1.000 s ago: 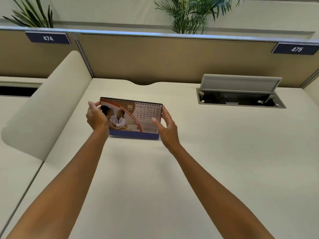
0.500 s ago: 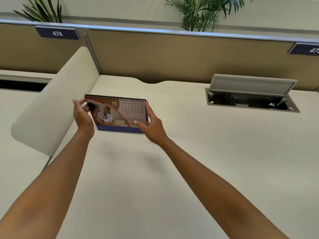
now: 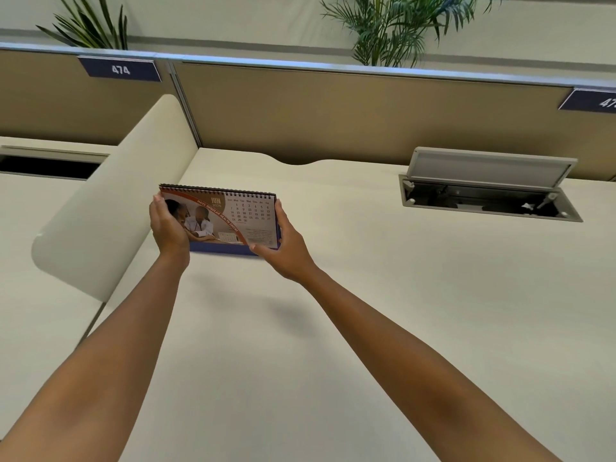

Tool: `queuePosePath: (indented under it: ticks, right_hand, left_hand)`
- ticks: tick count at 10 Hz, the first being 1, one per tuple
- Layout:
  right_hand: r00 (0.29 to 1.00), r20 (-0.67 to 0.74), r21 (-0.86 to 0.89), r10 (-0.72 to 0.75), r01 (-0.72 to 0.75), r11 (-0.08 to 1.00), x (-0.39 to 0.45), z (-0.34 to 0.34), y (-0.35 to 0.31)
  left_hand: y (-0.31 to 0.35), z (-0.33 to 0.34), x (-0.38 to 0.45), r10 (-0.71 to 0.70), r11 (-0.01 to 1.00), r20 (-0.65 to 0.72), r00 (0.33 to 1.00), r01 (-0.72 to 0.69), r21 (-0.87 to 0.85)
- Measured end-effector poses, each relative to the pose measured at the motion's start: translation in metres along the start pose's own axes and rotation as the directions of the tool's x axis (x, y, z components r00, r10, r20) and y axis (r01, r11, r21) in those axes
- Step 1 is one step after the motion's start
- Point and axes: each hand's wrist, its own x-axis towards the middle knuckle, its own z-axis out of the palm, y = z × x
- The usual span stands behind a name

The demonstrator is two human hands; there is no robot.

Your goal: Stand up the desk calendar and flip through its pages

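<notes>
One desk calendar (image 3: 233, 219), two hands on it. Left hand (image 3: 168, 228) gripped the left end, palm wrapped over the photo side, fingers curled round the back edge. Right hand (image 3: 286, 249) pinched the lower right corner: thumb on the front face, fingers behind the right edge. Calendar was upright-ish, tilted back, spiral binding on top, blue base at the bottom. Showing page read JUN with one date grid and one photo panel. Couldn't tell whether the base touched the desk (image 3: 366, 328) or hung just above it; it sat toward the back left of the surface, near the rounded side divider (image 3: 110, 208).

Rest of the count: one open cable hatch (image 3: 490, 191) in the desk, back right, lid raised, well apart from the calendar. Two blue number plates on the partition: 474 plate (image 3: 120, 69) at left, a second plate (image 3: 590, 101) at right, cut off by the frame edge. Two plants behind the partition, left plant (image 3: 88, 26) and right plant (image 3: 396, 25).
</notes>
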Motion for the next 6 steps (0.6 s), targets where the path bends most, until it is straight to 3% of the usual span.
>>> queuePosePath:
  ticks: [3,4,5,6]
  right_hand:
    - [0.992,-0.077,0.059,0.103,-0.099,0.993,-0.005,-0.001,0.001]
    - [0.982,-0.123,-0.013,0.143,-0.146,0.989,-0.020,-0.008,0.020]
    - [0.976,-0.189,-0.083,0.104,-0.121,0.989,-0.039,-0.015,0.035]
    - [0.957,-0.290,-0.213,0.014,-0.079,0.974,-0.065,-0.029,0.055]
  left_hand:
    - [-0.017,0.005,-0.027,0.011,1.000,-0.077,0.997,-0.011,0.000]
    - [-0.036,0.009,-0.061,0.082,0.976,-0.194,0.978,-0.040,0.212]
    - [-0.054,0.015,-0.089,0.182,0.918,-0.193,0.964,-0.096,0.384]
    - [-0.080,0.029,-0.127,0.348,0.764,0.019,0.937,-0.295,0.574]
